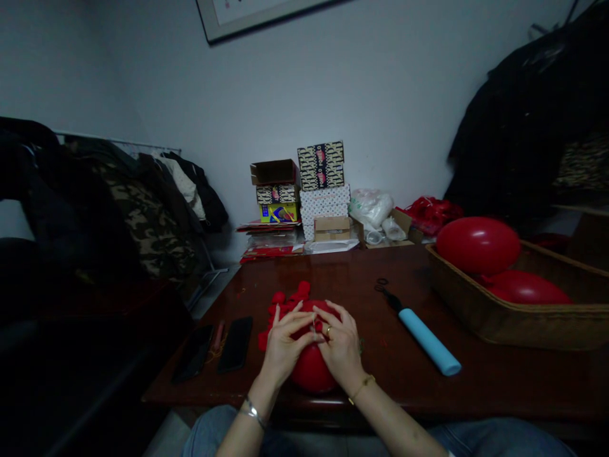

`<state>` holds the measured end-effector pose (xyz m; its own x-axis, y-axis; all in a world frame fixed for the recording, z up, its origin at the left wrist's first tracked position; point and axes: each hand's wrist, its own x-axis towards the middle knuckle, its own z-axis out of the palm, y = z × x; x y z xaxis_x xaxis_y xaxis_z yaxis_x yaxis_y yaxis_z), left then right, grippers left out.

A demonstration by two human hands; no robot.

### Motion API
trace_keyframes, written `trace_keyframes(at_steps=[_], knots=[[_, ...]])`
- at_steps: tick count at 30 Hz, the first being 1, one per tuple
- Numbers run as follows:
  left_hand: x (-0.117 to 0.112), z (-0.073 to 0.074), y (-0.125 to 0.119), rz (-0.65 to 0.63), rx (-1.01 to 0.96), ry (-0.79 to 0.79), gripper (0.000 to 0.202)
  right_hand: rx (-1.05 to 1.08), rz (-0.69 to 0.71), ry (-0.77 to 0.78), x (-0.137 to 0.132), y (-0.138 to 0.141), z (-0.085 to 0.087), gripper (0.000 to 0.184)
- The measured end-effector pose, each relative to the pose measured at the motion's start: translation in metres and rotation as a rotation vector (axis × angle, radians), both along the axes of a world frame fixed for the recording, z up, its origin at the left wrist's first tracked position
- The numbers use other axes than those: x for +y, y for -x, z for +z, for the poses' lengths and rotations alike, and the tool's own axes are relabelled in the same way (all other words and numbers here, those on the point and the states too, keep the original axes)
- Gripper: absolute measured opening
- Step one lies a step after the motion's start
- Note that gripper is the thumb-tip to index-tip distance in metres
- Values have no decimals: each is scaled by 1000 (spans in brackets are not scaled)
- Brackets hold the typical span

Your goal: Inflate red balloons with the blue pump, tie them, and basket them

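An inflated red balloon [314, 373] rests on the table's front part, beneath and between my two hands. My left hand [285, 343] is closed in a pinch at the balloon's neck, where a thin pale string [314, 322] shows between the fingertips. Opposite it, my right hand [343, 348] has its thumb and index finger closed on the red neck, fingertips close to those of the left. Just behind the hands lies a pile of flat red balloons [279, 298], partly covered by the left hand.
Right of my hands lies a light-blue balloon pump [429, 341], with black scissors [382, 284] beyond it. A wicker basket [514, 324] holds inflated red balloons [478, 245]. Two dark phones [235, 344] lie on the left. Stacked boxes [325, 206] stand against the wall.
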<state>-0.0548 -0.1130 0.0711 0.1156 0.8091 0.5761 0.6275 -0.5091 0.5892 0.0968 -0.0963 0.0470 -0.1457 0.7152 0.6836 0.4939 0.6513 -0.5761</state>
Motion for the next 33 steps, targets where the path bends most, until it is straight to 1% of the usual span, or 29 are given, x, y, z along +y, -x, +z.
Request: trace_keyframes(at_steps=[3, 6, 8, 11, 13, 15, 17, 19, 22, 24, 29, 33], knots=[[0, 0, -6, 22, -38, 12, 17, -40, -32, -37, -3, 1, 1, 19], [0, -5, -11, 32, -87, 1, 11, -32, -30, -14, -4, 0, 3, 21], [0, -8, -13, 44, -89, -23, 10, -7, 12, 34, -5, -2, 5, 24], [1, -13, -14, 51, -48, -70, 11, 67, 136, 147, -3, -6, 5, 32], [1, -15, -14, 45, -3, -96, 13, 153, 209, 217, 0, -10, 5, 32], [2, -17, -14, 41, 38, -106, 17, 251, 227, 263, 3, -12, 4, 32], [2, -19, -13, 43, 69, -110, 19, 312, 216, 274, 6, -15, 4, 38], [2, -19, -11, 37, 101, -107, 19, 297, 247, 252, 9, -19, 6, 42], [2, -16, -9, 12, 148, -97, 18, 170, 367, 200, 14, -24, 13, 37], [1, -13, -8, -5, 170, -79, 17, 76, 411, 161, 19, -27, 17, 34], [-2, -7, -9, -33, 191, -52, 15, -90, 390, 31, 28, -31, 23, 31], [-4, -3, -11, -45, 179, -31, 15, -121, 425, -13, 30, -36, 29, 29]])
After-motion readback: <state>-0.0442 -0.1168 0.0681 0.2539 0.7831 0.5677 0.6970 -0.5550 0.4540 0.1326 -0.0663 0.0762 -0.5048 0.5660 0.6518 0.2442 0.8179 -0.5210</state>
